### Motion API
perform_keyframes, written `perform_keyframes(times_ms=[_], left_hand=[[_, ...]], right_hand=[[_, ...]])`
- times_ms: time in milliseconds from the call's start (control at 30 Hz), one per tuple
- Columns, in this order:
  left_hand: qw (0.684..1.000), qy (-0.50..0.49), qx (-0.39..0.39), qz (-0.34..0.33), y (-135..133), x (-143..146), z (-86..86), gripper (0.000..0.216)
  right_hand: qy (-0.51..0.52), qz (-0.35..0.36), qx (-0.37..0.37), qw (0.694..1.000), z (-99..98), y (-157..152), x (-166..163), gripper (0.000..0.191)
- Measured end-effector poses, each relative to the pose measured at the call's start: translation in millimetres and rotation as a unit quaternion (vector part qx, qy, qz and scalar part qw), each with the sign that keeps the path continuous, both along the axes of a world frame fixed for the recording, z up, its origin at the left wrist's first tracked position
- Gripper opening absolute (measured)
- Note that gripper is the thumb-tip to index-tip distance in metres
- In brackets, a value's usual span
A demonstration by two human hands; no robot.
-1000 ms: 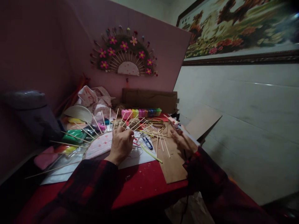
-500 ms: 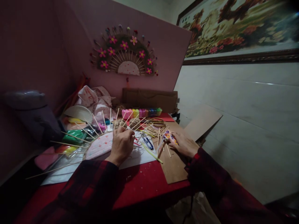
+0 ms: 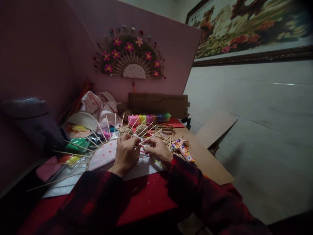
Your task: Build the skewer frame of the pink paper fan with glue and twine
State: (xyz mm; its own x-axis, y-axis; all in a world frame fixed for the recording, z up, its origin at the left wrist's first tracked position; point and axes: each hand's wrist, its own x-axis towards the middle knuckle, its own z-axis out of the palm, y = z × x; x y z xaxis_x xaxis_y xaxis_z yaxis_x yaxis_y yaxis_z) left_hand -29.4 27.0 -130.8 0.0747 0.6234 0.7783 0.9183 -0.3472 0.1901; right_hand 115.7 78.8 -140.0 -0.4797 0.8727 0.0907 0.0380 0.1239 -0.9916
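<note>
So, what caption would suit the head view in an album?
Left hand and right hand at the stick fan, glue gun nearby, flowered fan behind.

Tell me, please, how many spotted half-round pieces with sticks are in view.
2: the upper piece on the pink board, and the lower piece on the table, partly hidden behind the left hand.

The half-round cloth [image 3: 104, 153] is pale pinkish white, dotted with reddish-pink spots, and the sticks [image 3: 115, 124] are pale straw. Red and black plaid covers the sleeves [image 3: 187, 179]. Purple, orange and yellow flowers pattern the white glue gun [image 3: 182, 150]. The tablecloth [image 3: 146, 195] is deep red, the cardboard [image 3: 215, 173] tan. The clay row [image 3: 149, 118] runs pink, yellow, purple, blue, green. Pink flowers with yellow centres dot the dark wall fan [image 3: 129, 47].
</note>
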Motion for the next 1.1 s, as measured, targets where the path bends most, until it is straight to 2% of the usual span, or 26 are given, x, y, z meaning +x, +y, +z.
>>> perform_keyframes(times_ms=[133, 267, 400, 600, 1100], left_hand=[[1.000, 0.000, 0.004, 0.001, -1.4, 0.7, 2.5, 0.005], [1.000, 0.004, 0.003, 0.004, -2.2, 1.2, 3.1, 0.007], [1.000, 0.004, 0.006, 0.006, -1.4, 0.6, 2.0, 0.007], [1.000, 0.004, 0.009, 0.004, -0.6, 0.0, 0.8, 0.008], [1.000, 0.001, 0.013, 0.000, 0.1, 0.2, 0.3, 0.005]], right_hand=[[0.074, 0.012, -0.021, 0.997, -8.1, 6.3, -4.3, 0.023], [0.087, -0.003, -0.049, 0.995, -8.9, 4.9, -4.1, 0.030], [0.100, 0.003, -0.037, 0.994, -7.2, 2.6, -4.1, 0.030], [0.145, 0.014, -0.066, 0.987, -7.3, 1.6, -3.1, 0.029], [0.126, 0.008, -0.099, 0.987, -4.8, 0.8, -2.5, 0.031]])
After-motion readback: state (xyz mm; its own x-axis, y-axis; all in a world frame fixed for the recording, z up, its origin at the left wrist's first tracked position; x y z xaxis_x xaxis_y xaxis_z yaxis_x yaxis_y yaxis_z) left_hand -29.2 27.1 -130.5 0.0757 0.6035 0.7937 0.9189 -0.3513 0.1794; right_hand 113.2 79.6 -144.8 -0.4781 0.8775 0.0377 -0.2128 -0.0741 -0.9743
